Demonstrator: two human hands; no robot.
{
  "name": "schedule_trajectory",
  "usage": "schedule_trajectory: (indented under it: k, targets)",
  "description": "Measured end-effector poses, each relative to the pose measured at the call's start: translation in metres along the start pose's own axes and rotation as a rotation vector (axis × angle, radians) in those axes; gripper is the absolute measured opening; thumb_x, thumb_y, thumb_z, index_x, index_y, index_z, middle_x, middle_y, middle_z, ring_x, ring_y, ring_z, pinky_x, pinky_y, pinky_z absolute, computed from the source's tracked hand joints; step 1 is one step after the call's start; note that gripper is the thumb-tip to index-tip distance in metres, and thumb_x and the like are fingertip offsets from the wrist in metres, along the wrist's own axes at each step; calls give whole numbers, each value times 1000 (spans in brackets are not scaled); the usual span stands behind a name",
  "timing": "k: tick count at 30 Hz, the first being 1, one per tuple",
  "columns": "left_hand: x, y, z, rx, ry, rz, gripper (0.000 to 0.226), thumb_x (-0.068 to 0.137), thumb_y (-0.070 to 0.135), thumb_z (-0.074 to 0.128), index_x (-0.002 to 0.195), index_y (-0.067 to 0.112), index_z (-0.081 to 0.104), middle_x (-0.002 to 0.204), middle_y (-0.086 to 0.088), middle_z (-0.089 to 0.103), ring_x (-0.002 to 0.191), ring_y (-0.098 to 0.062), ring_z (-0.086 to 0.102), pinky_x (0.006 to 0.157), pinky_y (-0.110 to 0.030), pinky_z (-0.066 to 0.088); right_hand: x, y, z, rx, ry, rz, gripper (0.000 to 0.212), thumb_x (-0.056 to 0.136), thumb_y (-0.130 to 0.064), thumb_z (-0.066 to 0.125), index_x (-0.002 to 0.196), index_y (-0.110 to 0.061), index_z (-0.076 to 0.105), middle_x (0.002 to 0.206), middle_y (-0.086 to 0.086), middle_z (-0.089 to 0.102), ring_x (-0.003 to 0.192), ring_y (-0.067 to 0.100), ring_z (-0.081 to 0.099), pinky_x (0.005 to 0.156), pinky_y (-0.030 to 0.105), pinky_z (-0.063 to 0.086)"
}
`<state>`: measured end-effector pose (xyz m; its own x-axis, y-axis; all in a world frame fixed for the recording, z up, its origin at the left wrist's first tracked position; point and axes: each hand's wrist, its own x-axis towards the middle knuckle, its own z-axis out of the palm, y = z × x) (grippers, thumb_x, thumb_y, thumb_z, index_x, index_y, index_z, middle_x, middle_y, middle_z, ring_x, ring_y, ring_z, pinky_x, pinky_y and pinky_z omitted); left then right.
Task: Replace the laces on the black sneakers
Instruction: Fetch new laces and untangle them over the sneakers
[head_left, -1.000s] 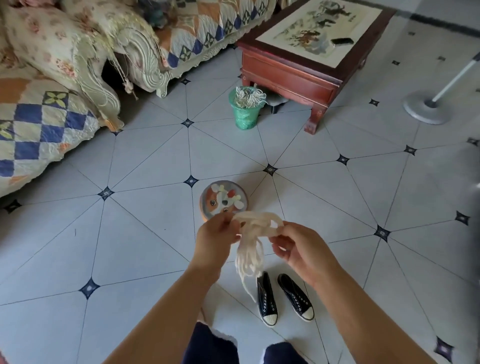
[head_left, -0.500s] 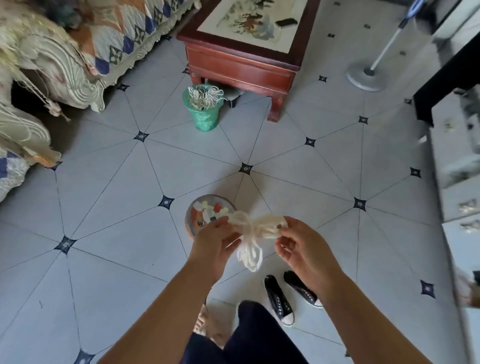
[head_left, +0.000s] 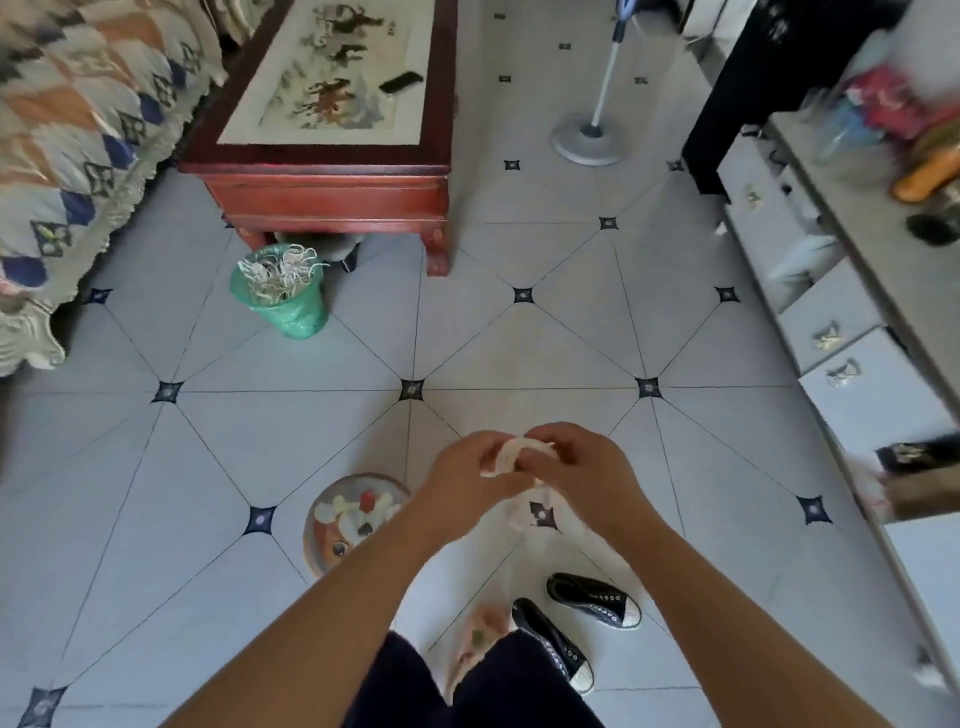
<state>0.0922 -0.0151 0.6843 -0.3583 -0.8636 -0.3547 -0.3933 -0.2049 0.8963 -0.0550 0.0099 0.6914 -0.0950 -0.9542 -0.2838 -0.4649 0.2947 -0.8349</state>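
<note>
Two grips were closed on one thing: the left hand (head_left: 475, 470) and the right hand (head_left: 576, 467) met in the air above and just to the right of the round stool (head_left: 358, 519), and both curled their fingers round a small bundle of white laces (head_left: 511, 452). Only a short arc of the bundle showed between the knuckles, and a blurred pale loop hung under the right hand. The black sneakers lay on the tiled floor (head_left: 260, 441), to the right of the stool and nearer the person. One sneaker (head_left: 592, 600) pointed its white toe to the right, and the other sneaker (head_left: 553, 644) lay just beside it, nearer still, partly hidden by a dark trouser leg. Both showed bare eyelets. A bare foot (head_left: 480, 634) stood between the stool and the sneakers. Beyond the stool, slightly to its left, stood a green bin (head_left: 283, 306) full of pale strands, and behind that a low red wooden table (head_left: 332, 192) with a horse picture on its top. A fan stand (head_left: 589, 140) stood beyond the stool to the right, and white drawers (head_left: 831, 322) ran far to its right.
</note>
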Motion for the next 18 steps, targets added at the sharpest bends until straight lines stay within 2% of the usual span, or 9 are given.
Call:
schedule_trajectory:
  k: [3,6,9,13,15,18]
  targets:
    - [26,20,16,91,-23,22,10,83,14,63,80,23,61,69,11,60,63,-3,51,53,-6,36,6,13,-30,166,60,69,12,80,-25,67,86,-35,63,67,-9,60,61,7,55,59,17,43]
    - [48,38,29,122,-108,18,14,88,15,56,81,25,62,62,10,62,59,-1,54,56,-8,40,4,31,-59,219,85,118,10,82,-26,65,92,-30,63,64,-9,62,60,5,54,57,16,41]
    - [70,56,49,134,-211,18,15,91,17,50,83,21,63,58,10,57,53,-1,53,65,-22,49,-4,51,-80,272,171,175,5,85,-26,63,86,-31,63,66,-12,64,60,-2,57,59,11,41]
    - [99,75,87,202,-396,41,21,91,17,48,76,10,61,46,12,49,44,-6,44,60,-31,44,-16,75,-101,318,371,263,12,87,-30,59,77,-32,64,60,-16,58,58,-3,52,62,15,39]
    - [113,82,107,167,-505,24,23,92,17,48,72,13,59,46,12,47,43,-7,39,56,-30,42,-21,85,-109,318,458,326,16,89,-31,56,75,-32,64,54,-16,55,51,-5,47,55,12,36]
    - [135,90,135,139,-671,5,22,92,17,50,73,13,61,53,7,47,41,-6,34,43,-18,34,-28,95,-116,369,594,421,23,91,-32,50,78,-25,68,47,-15,50,42,-4,41,46,9,32]
